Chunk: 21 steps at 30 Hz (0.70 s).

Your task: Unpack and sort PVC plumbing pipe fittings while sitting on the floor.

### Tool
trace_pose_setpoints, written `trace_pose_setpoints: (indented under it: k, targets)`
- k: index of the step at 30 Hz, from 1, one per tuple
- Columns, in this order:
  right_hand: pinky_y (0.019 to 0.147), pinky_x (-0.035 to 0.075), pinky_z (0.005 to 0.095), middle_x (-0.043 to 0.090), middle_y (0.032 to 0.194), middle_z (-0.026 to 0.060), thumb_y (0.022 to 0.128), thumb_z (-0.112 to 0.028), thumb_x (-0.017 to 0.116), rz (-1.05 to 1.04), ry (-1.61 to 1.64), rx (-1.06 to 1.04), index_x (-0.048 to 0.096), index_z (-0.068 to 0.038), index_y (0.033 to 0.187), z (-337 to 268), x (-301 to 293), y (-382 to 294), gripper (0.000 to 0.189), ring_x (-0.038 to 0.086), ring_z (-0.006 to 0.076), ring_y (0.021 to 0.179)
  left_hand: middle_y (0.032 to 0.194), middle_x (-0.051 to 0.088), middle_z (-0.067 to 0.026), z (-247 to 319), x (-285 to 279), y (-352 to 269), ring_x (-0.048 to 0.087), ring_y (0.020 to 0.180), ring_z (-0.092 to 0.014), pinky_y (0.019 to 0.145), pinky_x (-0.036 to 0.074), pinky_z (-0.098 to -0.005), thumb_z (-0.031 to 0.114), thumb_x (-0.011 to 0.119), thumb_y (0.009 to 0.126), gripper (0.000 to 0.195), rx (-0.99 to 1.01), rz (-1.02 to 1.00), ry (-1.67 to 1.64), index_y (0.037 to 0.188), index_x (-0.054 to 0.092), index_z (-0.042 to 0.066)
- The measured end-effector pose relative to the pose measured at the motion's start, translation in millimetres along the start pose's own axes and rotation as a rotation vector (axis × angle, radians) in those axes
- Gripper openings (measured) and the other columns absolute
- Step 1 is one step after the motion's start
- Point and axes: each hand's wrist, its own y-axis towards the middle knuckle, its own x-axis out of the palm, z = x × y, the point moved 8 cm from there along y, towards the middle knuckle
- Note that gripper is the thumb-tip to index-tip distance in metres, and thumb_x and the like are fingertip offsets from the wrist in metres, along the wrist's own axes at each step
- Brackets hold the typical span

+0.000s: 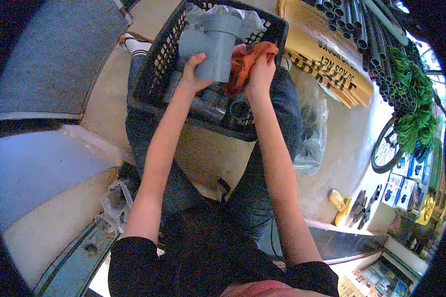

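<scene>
My left hand grips a large grey plastic pipe tee near its lower end, thumb lying on the front. An orange-red cloth is bunched in my right hand, close to the right side of the tee. Both hands are over a black perforated plastic basket that stands between my legs. Dark pipe fittings lie in the basket's near end. Clear plastic film shows at its far end, behind the tee. The tee hides part of the basket's inside.
Flattened tan printed sacks lie to the right of the basket. A clear plastic bag sits beside my right leg. Bundled dark pipes, a bicycle wheel and several sandals are farther right. Another plastic bag rests at left.
</scene>
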Motion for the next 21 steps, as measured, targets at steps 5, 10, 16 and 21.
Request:
trace_pose_setpoints:
  k: [5, 10, 16, 21]
  targets:
    - [0.078, 0.05, 0.0339, 0.056, 0.103, 0.0084, 0.091, -0.02, 0.046, -0.121, 0.025, 0.159, 0.043, -0.006, 0.119, 12.5, 17.2, -6.2, 0.03, 0.059, 0.0205, 0.089, 0.125, 0.054, -0.0131, 9.4, 9.4, -9.7, 0.054, 0.111, -0.028, 0.098, 0.042, -0.0397, 0.016, 0.072, 0.07, 0.066, -0.097, 0.163, 0.489, 0.128, 0.044, 0.001]
    - [0.086, 0.047, 0.0344, 0.059, 0.108, 0.014, 0.071, -0.009, 0.071, -0.014, -0.384, -0.161, 0.048, 0.005, 0.114, -4.2, 4.1, 0.7, 0.05, 0.059, 0.0253, 0.097, 0.13, 0.049, -0.0079, -0.5, 63.8, -12.4, 0.047, 0.118, -0.019, 0.102, 0.036, -0.0334, 0.014, 0.082, 0.062, 0.089, 0.114, -0.161, 1.147, 0.136, 0.034, 0.006]
    - [0.074, 0.05, 0.0282, 0.063, 0.093, 0.0084, 0.078, -0.012, 0.067, 0.069, -0.214, -0.062, 0.059, 0.001, 0.099, -1.4, -30.0, 16.5, 0.025, 0.061, 0.0157, 0.081, 0.129, 0.049, -0.0079, -12.2, 83.3, -14.8, 0.043, 0.121, -0.018, 0.105, 0.032, -0.0339, 0.014, 0.086, 0.056, 0.098, 0.061, -0.36, 1.194, 0.137, 0.031, 0.006]
    - [0.075, 0.047, 0.0275, 0.064, 0.091, 0.0053, 0.086, -0.014, 0.057, 0.115, 0.139, -0.068, 0.061, -0.001, 0.097, -10.1, -34.4, 15.8, 0.017, 0.059, 0.0147, 0.079, 0.125, 0.053, -0.0103, -24.2, 48.7, -27.5, 0.048, 0.118, -0.022, 0.103, 0.036, -0.0379, 0.014, 0.081, 0.061, 0.083, -0.448, -0.248, 0.911, 0.132, 0.039, 0.003]
